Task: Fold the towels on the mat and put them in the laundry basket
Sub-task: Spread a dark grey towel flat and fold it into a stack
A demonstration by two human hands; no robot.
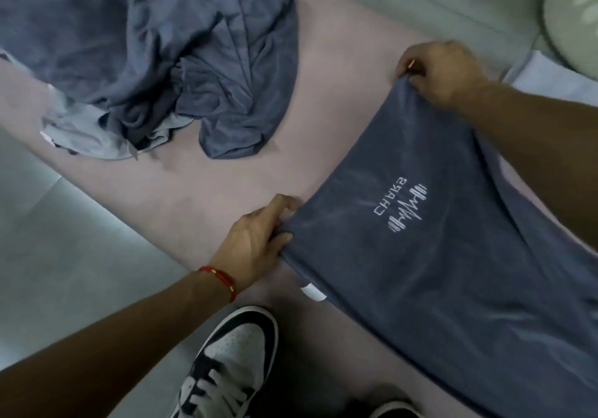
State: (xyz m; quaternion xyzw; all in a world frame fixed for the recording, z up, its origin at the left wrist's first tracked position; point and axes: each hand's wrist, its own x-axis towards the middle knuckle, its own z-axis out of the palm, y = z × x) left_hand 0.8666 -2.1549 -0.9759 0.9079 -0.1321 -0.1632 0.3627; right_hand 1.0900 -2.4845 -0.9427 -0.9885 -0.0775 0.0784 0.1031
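Towels are the story: one dark grey towel [437, 255] lies stretched on the pink mat [339, 77], the left hand [255, 242] pinching its near corner and the right hand [440, 71] gripping its far corner, both pulling the edge taut. Beyond that towel on the mat, a crumpled heap of towels [155, 61] waits unfolded. A pale rounded rim past it may be the laundry basket [572, 19]; folding looks barely begun, with most work left.
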